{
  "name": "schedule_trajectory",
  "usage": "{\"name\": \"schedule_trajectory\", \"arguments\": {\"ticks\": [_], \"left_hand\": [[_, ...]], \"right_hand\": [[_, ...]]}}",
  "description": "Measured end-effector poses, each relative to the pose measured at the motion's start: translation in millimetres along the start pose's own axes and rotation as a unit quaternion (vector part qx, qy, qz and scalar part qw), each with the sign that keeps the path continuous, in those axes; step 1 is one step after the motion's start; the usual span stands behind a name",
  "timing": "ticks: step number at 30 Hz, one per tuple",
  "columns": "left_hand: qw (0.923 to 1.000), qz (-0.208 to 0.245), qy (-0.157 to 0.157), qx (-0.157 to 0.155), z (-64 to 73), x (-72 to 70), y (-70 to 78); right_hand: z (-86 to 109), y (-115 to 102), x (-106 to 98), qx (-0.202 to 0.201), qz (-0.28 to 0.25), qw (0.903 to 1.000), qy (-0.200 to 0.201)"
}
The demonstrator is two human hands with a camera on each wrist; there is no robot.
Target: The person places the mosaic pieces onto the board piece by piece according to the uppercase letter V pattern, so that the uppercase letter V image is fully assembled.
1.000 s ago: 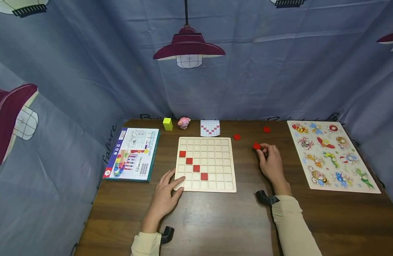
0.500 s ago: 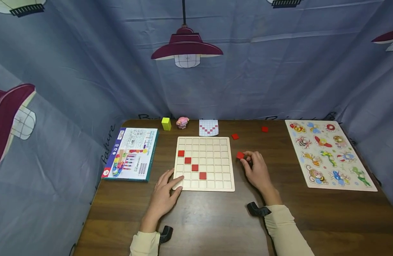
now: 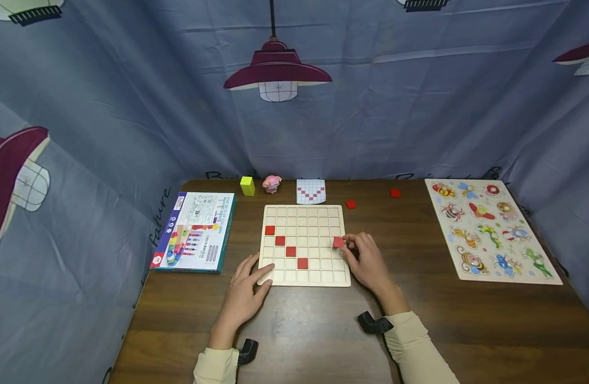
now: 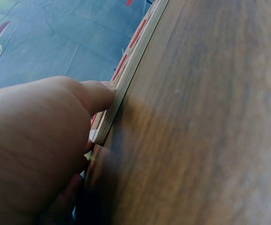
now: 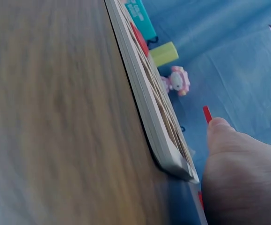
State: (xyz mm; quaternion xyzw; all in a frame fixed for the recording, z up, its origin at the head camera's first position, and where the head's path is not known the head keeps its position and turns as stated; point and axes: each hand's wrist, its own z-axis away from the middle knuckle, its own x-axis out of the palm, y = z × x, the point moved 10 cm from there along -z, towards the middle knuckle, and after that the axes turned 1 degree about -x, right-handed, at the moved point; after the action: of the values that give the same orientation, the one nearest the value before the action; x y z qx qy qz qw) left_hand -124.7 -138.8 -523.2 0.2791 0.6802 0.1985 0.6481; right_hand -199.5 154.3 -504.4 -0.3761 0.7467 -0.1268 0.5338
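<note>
A cream grid board (image 3: 318, 210) lies on the table, with several red square tiles set in its cells along a descending diagonal, among them the lowest tile (image 3: 302, 263). My right hand (image 3: 371, 265) pinches another red square tile (image 3: 339, 242) between thumb and fingertips over the board's right side. In the right wrist view that tile (image 5: 207, 114) stands clear of the board's surface. My left hand (image 3: 243, 298) rests at the board's lower left corner, fingers loosely extended. Its thumb (image 4: 100, 95) touches the board's edge in the left wrist view.
Two loose red tiles, a nearer one (image 3: 351, 204) and a farther one (image 3: 395, 193), lie right of a pattern card (image 3: 311, 192). Leftward are a boxed set (image 3: 195, 232), a yellow-green block (image 3: 248, 186) and a pink figurine (image 3: 272, 184). An insect picture board (image 3: 493, 232) lies right.
My right hand has carried the red tile leftward from the bare table to above the board's right columns. The left hand has stayed at the corner.
</note>
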Motion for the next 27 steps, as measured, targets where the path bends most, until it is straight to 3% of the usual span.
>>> {"name": "schedule_trajectory", "arguments": {"ticks": [7, 15, 27], "left_hand": [[1.0, -0.001, -0.005, -0.005, -0.4, 1.2, -1.5], [1.0, 0.002, -0.001, -0.002, -1.5, 1.2, -0.2], [1.0, 0.004, 0.001, 0.001, -1.6, 1.0, 1.1]], "right_hand": [[0.6, -11.7, 17.4, -0.008, 0.001, 0.9995, -0.031], [-1.9, -37.6, 36.6, -0.062, 0.013, 0.9971, -0.043], [-3.8, -42.1, 40.3, -0.056, 0.054, 0.9962, -0.038]]}}
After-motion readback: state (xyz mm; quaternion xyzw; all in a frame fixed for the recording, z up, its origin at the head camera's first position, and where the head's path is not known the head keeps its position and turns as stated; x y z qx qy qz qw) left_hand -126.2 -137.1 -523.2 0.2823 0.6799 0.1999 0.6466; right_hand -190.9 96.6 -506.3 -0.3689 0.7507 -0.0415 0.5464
